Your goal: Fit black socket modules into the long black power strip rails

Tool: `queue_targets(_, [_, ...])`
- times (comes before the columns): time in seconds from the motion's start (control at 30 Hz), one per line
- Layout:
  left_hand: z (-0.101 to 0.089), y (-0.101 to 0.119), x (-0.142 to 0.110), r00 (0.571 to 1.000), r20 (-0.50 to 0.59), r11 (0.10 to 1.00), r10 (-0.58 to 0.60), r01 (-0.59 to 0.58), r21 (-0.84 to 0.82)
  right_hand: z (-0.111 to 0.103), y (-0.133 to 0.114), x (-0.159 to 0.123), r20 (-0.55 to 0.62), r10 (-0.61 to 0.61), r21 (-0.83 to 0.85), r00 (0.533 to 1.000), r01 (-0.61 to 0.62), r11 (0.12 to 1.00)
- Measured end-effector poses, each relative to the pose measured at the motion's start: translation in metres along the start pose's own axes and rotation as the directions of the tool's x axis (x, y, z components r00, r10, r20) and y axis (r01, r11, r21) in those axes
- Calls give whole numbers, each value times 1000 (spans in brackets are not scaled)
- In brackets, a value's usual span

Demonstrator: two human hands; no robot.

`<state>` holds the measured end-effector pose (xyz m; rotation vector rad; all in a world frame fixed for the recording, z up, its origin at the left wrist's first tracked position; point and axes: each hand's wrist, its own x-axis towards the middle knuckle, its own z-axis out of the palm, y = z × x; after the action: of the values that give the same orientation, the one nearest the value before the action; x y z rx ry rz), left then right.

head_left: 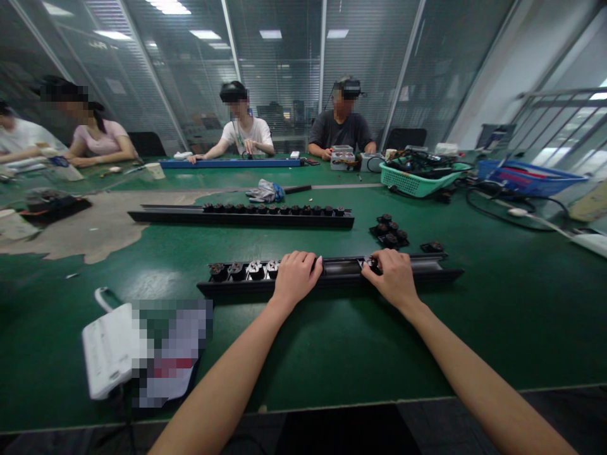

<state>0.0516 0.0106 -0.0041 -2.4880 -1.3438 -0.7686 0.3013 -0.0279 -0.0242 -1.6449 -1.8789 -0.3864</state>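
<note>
The left hand (pixel 298 275) is laid over the near black rail (pixel 246 289), its fingers bent and drawn together, apparently so that the rail is steadied; whether anything is gripped beneath cannot be told. By the right hand (pixel 394 275), nearly closed, a small black part (pixel 370 261) is pinched between thumb and fingers within the rail, seemingly so that its position can be controlled. To the left, more parts (pixel 237 272) are lined up in the channel, probably held in line by its walls. Beyond the right hand, loose parts (pixel 389 240) are clustered on the green table (pixel 332 354), apparently within easy reach. A filled rail (pixel 237 218) is set farther back.

The held part is largely covered by the fingers, and the channel under the left hand is hidden. The white box (pixel 111 347) is partly masked by blurring.
</note>
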Motion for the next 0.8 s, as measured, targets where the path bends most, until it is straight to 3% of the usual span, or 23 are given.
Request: queue_targets(0.8, [0, 0, 0, 1000, 3, 1000, -1, 1, -5, -1, -2, 0, -14, -4, 0, 1000, 4, 1000])
